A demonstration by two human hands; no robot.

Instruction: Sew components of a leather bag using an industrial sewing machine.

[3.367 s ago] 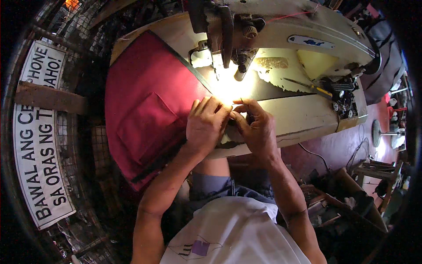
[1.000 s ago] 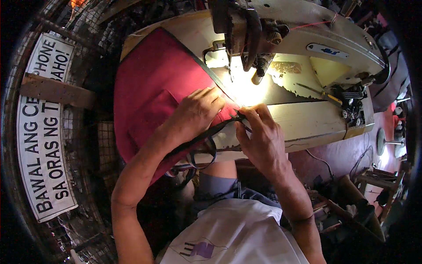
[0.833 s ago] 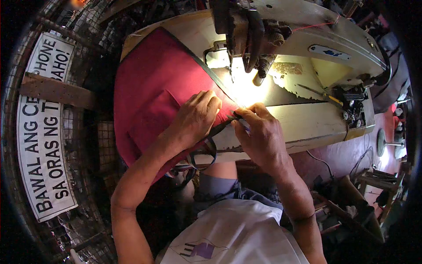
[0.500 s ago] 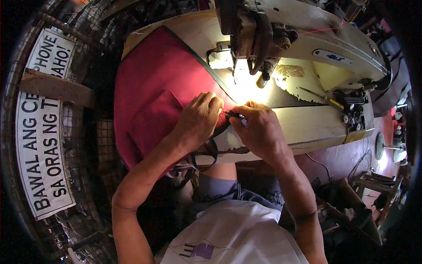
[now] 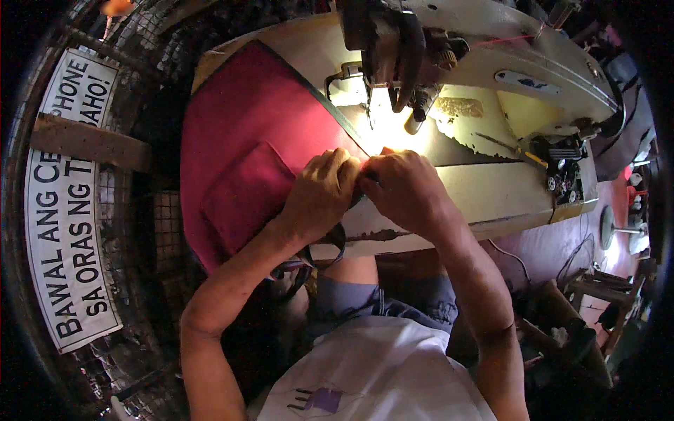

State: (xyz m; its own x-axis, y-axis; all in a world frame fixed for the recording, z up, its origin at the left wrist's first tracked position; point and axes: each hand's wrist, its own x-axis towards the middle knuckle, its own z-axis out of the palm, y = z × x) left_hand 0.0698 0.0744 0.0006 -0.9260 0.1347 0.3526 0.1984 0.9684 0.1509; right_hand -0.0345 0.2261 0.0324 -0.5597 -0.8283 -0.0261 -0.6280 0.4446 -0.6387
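A large red fabric piece (image 5: 242, 116) with dark edge binding (image 5: 316, 91) lies on the sewing machine table (image 5: 484, 193), a raised pocket-like panel (image 5: 246, 189) on its near part. My left hand (image 5: 324, 188) is closed on the fabric's right corner, fingers curled. Right beside it, nearly touching, my right hand (image 5: 404, 188) pinches at that same corner. Its fingers hide whatever lies between them. Just beyond both hands, the sewing machine's needle area (image 5: 386, 116) is brightly lit. Dark straps (image 5: 333, 245) hang below my left wrist at the table's front edge.
The sewing machine arm (image 5: 519, 52) spans the back right. A yellow-handled pointed tool (image 5: 526, 154) lies near a bobbin winder (image 5: 565, 172). Along the left stands wire mesh with a white lettered sign (image 5: 70, 210) and a wooden bar (image 5: 91, 140). Wooden pieces (image 5: 576, 337) sit lower right.
My right hand has turned over and closed in against my left. The small dark thing that showed in its fingers is now hidden. The fabric has barely moved.
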